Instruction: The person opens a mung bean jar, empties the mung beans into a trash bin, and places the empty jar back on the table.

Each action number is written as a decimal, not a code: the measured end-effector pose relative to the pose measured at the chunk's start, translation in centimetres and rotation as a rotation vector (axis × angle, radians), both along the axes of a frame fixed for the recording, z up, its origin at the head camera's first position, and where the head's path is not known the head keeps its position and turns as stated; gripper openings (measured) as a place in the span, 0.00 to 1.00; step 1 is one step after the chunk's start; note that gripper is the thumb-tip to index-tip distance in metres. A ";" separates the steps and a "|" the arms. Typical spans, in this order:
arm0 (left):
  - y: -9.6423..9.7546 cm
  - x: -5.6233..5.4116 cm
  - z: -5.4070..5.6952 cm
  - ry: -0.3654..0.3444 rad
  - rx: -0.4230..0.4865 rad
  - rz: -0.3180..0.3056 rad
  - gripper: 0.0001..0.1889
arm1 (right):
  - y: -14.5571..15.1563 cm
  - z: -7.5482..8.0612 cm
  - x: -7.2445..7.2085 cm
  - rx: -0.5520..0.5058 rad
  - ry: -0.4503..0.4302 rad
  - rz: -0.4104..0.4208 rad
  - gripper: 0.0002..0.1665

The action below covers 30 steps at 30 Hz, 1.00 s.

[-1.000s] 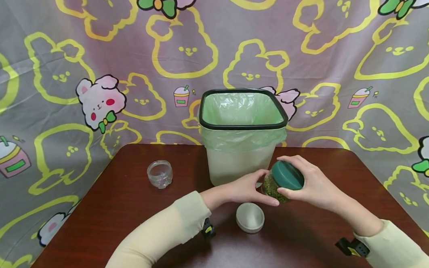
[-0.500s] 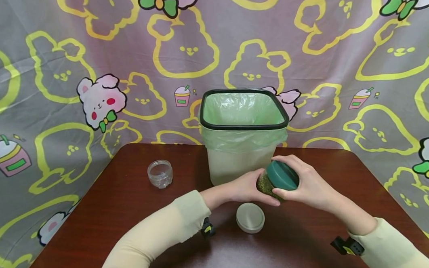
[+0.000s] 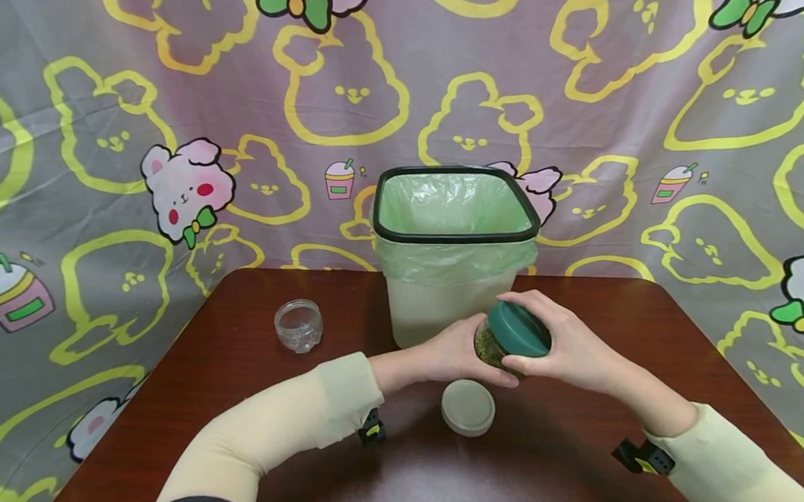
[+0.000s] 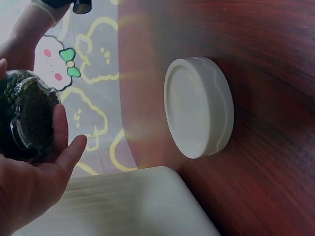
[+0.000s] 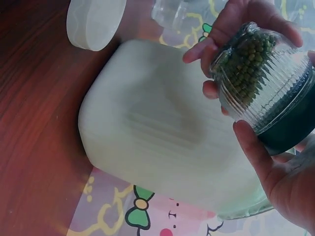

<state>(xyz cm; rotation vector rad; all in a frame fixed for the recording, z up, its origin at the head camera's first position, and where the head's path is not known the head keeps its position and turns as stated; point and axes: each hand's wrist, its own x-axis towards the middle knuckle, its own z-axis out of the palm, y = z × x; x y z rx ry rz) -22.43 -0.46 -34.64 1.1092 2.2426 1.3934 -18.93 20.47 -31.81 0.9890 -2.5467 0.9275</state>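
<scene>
A ribbed clear glass jar [image 5: 246, 81] of small green beans, tilted, is held between both hands above the table. Its dark teal lid [image 3: 517, 328] sits on the end toward the right. My left hand [image 3: 448, 352] grips the glass body near its base, thumb on the near side. My right hand [image 3: 580, 344] holds the lid, fingers over the top and thumb along the lower edge. The left wrist view catches the jar's dark base and the left fingers against it. Just below the hands, a round off-white lid-like dish [image 3: 468, 407] lies on the table.
Behind the hands stands a cream waste bin [image 3: 422, 310] with a black rim and green liner. A small clear plastic container [image 3: 300, 326] sits at the left on the dark wooden table [image 3: 244, 365]. Patterned cloth [image 3: 228, 63] hangs behind and at the sides.
The jar and right hand have moved left, toward the left hand. The left thumb and fingers, spread beside the jar a second ago, now close round its glass body.
</scene>
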 end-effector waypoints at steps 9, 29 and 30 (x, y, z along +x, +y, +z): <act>-0.6 0.4 1.1 0.051 0.003 0.051 0.33 | -0.4 0.1 0.4 -0.097 -0.095 -0.018 0.47; -0.3 1.8 1.1 0.092 0.061 0.188 0.34 | -1.8 -1.4 2.0 -0.416 -0.242 -0.167 0.35; -0.3 1.8 1.1 0.098 0.052 0.197 0.34 | -1.8 -1.4 2.0 -0.423 -0.234 -0.165 0.35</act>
